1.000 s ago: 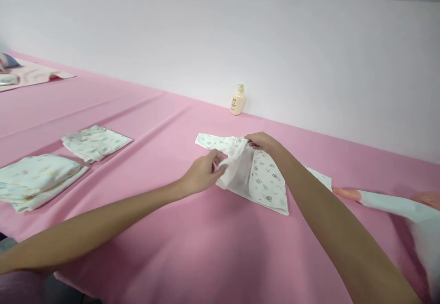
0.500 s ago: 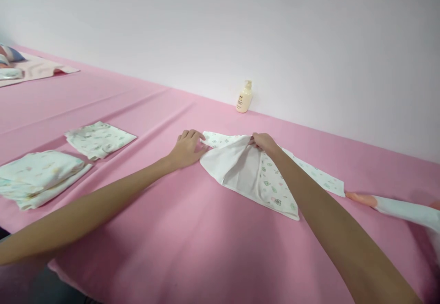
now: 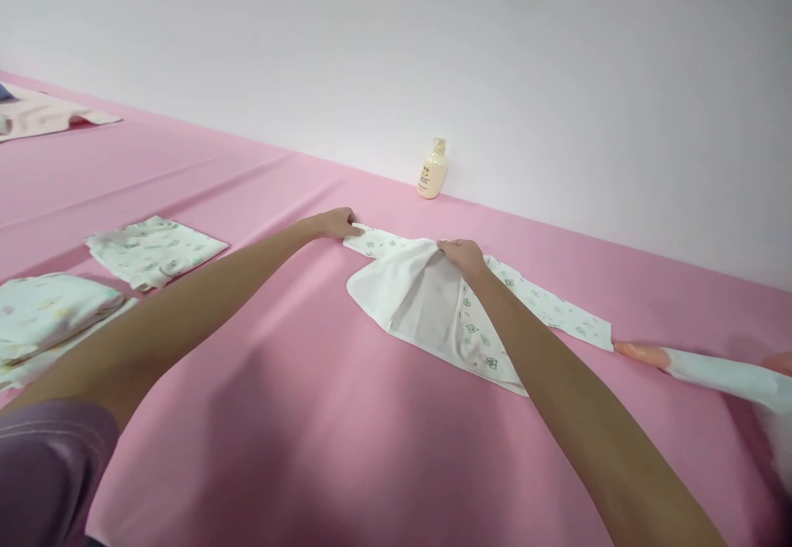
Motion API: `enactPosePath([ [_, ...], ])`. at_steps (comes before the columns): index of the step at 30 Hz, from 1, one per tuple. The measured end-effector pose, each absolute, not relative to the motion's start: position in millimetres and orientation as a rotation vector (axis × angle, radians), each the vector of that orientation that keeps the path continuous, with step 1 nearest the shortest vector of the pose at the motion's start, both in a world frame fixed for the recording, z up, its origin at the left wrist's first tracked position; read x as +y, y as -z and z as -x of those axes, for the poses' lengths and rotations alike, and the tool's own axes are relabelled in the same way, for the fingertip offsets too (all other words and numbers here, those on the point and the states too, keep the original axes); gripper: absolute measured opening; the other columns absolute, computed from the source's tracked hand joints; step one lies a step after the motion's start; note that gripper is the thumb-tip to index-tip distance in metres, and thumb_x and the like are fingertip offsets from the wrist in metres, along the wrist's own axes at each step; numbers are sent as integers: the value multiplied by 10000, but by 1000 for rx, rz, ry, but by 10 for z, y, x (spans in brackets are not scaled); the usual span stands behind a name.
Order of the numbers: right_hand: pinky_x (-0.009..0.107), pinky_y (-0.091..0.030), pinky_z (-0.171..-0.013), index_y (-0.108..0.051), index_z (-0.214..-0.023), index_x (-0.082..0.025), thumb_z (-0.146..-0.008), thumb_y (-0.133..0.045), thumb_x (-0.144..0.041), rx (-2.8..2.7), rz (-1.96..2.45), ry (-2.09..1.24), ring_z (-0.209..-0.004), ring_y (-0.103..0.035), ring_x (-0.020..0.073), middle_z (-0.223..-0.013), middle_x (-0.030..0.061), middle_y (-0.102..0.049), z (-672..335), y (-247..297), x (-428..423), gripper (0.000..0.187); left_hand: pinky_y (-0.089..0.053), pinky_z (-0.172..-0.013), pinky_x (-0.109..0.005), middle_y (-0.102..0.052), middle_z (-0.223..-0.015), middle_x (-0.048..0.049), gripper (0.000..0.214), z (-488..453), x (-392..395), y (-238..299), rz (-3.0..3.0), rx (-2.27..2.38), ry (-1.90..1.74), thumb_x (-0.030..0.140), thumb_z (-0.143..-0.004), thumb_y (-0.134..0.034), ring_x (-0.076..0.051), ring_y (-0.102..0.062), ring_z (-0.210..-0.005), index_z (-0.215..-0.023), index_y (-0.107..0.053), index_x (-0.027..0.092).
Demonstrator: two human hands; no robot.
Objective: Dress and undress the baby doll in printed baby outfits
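A small white baby shirt (image 3: 479, 332) with a green print lies spread on the pink cloth, one front panel folded up to show its plain inside. My left hand (image 3: 337, 223) is closed on the end of its left sleeve, thumb over the fabric. Near the neckline, my right hand (image 3: 463, 256) pinches the shirt's upper edge. The other sleeve stretches away to the right. At that cuff is what looks like another person's hand (image 3: 643, 355), with a white sleeve behind it.
Folded printed clothes (image 3: 157, 250) lie at left, with another folded pile (image 3: 55, 312) nearer me. A cream pump bottle (image 3: 432, 172) stands by the white wall (image 3: 247, 52). A pale pink cloth (image 3: 55, 110) lies far left on the pink table cover (image 3: 216, 172).
My left hand has gone from resting open beside the shirt to gripping the sleeve end, drawing it slightly outward. My right hand keeps its pinch. The view has shifted a little.
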State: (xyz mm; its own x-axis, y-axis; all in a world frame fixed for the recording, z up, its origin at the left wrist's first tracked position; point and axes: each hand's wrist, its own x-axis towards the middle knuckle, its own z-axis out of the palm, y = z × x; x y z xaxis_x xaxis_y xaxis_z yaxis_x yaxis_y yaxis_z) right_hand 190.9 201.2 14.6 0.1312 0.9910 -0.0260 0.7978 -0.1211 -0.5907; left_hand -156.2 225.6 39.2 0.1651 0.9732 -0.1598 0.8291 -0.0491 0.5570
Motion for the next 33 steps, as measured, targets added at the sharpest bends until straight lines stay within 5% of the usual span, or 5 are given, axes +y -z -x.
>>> enactPosePath([
  [9, 470, -466, -1080, -661, -1167, -213, -962, -659, -455, -1636, 1927, -380, -1189, -643, 314, -1203, 111, -744, -1791, -119, 1779, 317, -439, -1128, -549, -691, -1390, -147, 304, 1307, 1698, -367, -2259, 1901, -734, 366, -917, -572, -379, -588, -1319, -1179, -639, 226],
  [13, 489, -441, -1111, -627, -1300, -190, -1001, -601, -367, -1811, 1693, -115, -1284, -557, 349, -1333, 162, -672, -1720, -115, 1690, 348, -454, -1076, -528, -741, -1172, -114, 295, 1116, 1193, -339, -2369, 1730, -730, 497, -1008, -503, -349, -636, -1165, -1079, -618, 234],
  [18, 470, -452, -1112, -699, -1286, -190, -1083, -486, -344, -2100, 1486, -130, -1269, -552, 343, -1335, 168, -676, -1628, -76, 1772, 332, -468, -1030, -520, -752, -1015, -92, 369, 1044, 906, -246, -2233, 1765, -538, 613, -947, -599, -361, -671, -1091, -946, -572, 244],
  [25, 472, -437, -1132, -772, -1207, -218, -1046, -593, -358, -2106, 1475, -129, -1263, -539, 334, -1272, 149, -676, -1602, 25, 1875, 279, -497, -864, -419, -704, -873, -28, 427, 1129, 1037, -273, -2094, 1730, -428, 609, -887, -631, -277, -683, -882, -760, -455, 241],
  [33, 470, -442, -1113, -742, -1199, -224, -1044, -602, -345, -1968, 1429, -84, -1258, -542, 327, -1287, 128, -657, -1632, 96, 1875, 242, -534, -714, -336, -759, -1041, -43, 288, 1322, 1013, -351, -1882, 1671, -438, 488, -851, -680, -245, -706, -885, -952, -547, 253],
])
